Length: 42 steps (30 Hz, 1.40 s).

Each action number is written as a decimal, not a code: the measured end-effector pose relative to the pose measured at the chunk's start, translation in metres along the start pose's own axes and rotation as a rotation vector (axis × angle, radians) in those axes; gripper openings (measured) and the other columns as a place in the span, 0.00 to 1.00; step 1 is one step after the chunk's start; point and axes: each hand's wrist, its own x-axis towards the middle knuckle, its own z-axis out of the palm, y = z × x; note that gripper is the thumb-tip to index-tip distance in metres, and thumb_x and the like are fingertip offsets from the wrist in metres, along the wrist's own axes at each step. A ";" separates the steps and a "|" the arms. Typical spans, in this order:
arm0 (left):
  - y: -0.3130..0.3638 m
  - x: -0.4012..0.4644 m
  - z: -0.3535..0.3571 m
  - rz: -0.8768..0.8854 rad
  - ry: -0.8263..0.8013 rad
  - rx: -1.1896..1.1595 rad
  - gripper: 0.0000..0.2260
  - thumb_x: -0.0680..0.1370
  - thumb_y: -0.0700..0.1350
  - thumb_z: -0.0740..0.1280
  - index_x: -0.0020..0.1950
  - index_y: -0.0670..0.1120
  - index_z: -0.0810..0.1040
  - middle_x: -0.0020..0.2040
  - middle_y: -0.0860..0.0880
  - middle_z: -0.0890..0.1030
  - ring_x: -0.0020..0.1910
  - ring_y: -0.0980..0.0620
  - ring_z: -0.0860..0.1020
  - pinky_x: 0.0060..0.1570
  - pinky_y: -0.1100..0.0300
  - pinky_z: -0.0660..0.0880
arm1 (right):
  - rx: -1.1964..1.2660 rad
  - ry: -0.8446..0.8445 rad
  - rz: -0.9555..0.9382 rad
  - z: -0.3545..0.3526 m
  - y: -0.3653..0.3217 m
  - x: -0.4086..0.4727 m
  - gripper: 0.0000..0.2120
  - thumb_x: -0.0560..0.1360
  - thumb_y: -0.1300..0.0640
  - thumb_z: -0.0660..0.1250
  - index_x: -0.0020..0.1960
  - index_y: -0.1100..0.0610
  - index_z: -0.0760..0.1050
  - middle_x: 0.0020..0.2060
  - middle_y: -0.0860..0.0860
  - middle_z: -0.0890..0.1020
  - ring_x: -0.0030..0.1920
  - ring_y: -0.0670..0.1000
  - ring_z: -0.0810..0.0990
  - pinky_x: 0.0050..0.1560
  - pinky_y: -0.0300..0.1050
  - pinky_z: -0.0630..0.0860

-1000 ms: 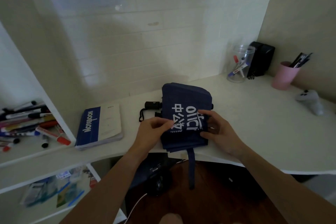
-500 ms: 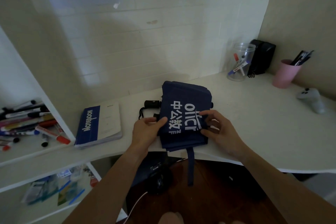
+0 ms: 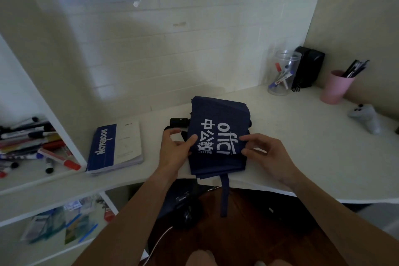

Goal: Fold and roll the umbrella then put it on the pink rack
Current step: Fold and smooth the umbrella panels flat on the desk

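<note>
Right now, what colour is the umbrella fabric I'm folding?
Dark navy blue with white printed lettering, seen in the head view on the umbrella.

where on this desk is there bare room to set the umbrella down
Widest bare patch: the desk between the umbrella and the grey controller. A narrower strip lies between the notebook and the left hand. Crowded: the back right corner, with the clear jar and pink cup.

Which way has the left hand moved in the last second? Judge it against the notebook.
Yes, slightly: the left hand drew back off the umbrella toward the notebook.
</note>
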 end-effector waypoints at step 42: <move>-0.005 0.012 -0.023 0.191 -0.457 0.162 0.20 0.78 0.36 0.72 0.67 0.51 0.79 0.64 0.48 0.81 0.60 0.52 0.82 0.59 0.57 0.80 | -0.783 -0.028 -0.403 0.016 -0.006 -0.023 0.15 0.71 0.60 0.76 0.56 0.50 0.82 0.49 0.45 0.81 0.49 0.45 0.79 0.48 0.43 0.80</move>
